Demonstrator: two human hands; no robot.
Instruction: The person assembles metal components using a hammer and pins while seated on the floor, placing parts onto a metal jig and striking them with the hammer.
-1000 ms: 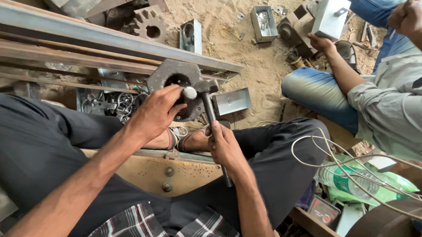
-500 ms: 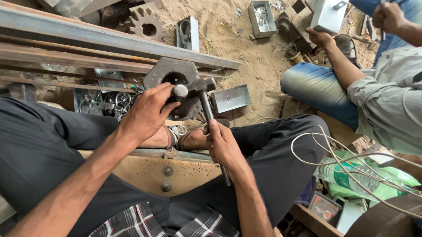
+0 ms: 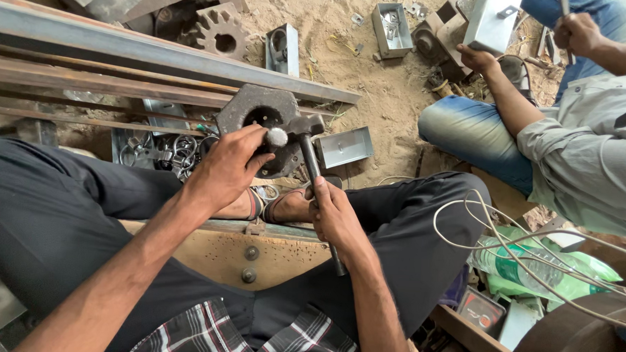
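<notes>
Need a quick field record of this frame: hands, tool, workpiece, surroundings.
left hand: grips a round-headed metal punch held against the workpiece
right hand: wrapped around the handle of a hammer, head beside the punch top
workpiece: dark octagonal metal block with a round bore, on sandy ground
nearby: steel beams, gear wheel, small metal trays
other person: seated at right, handling a metal box

Hammer (image 3: 306, 137): head now resting beside the steel punch (image 3: 277, 136), slightly lowered. Co-worker's raised hand (image 3: 575, 32): shifting left, gripping tool.
</notes>
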